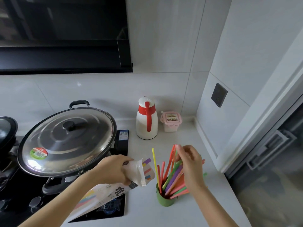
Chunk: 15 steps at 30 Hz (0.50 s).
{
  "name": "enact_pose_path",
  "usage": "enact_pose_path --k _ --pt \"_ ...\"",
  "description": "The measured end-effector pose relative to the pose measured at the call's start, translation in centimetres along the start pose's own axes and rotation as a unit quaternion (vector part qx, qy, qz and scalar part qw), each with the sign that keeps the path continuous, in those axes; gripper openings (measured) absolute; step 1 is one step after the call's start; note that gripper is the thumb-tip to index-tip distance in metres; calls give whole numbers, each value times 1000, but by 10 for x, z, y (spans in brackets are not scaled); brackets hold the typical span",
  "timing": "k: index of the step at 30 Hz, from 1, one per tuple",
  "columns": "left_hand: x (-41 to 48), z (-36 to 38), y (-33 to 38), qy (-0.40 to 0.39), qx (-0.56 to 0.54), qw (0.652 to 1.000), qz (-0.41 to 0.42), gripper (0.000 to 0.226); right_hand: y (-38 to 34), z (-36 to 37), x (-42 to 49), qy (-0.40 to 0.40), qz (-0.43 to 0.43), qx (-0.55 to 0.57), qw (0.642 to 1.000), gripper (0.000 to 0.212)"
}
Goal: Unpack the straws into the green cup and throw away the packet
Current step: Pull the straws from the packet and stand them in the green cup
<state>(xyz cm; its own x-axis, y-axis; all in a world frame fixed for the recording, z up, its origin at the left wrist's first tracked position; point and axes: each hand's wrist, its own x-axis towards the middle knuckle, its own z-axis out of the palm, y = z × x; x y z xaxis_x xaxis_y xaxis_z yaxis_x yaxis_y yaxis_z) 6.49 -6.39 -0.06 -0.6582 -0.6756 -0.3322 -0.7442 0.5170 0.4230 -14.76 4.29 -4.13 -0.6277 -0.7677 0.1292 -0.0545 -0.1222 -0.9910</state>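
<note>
A green cup stands on the white counter near the front, holding several coloured straws that lean to the right. My right hand is over the cup, fingers closed around the upper part of the straw bunch. My left hand grips the white printed packet just left of the cup. The packet's open mouth points right, and a few straw ends stick out of it.
A large wok with a steel lid sits on the black hob at the left. A white jug with a red handle and a pink lidded box stand at the back. A wall with a socket rises on the right.
</note>
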Motion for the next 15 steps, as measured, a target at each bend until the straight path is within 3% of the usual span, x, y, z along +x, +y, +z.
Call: enact_pose_path --k 3,6,7,9,12,15 --pt "0 -1 6 -13 -6 1000 3 43 2 1 7 -8 -16 -50 999 45" --pt "0 -3 12 -12 -8 1000 14 34 15 7 8 -107 14 -145 984 48" --pt "-1 -5 15 -11 -7 1000 19 33 18 7 7 -129 14 -171 977 46" --pt "-3 -9 22 -8 -6 999 33 33 14 2 8 -99 -30 -205 973 33" --pt "-8 -15 37 -1 -10 998 55 34 -17 -12 5 14 -99 -118 988 25" --pt "-13 -25 57 3 -3 997 75 44 -45 -22 0 21 -67 6 998 36"
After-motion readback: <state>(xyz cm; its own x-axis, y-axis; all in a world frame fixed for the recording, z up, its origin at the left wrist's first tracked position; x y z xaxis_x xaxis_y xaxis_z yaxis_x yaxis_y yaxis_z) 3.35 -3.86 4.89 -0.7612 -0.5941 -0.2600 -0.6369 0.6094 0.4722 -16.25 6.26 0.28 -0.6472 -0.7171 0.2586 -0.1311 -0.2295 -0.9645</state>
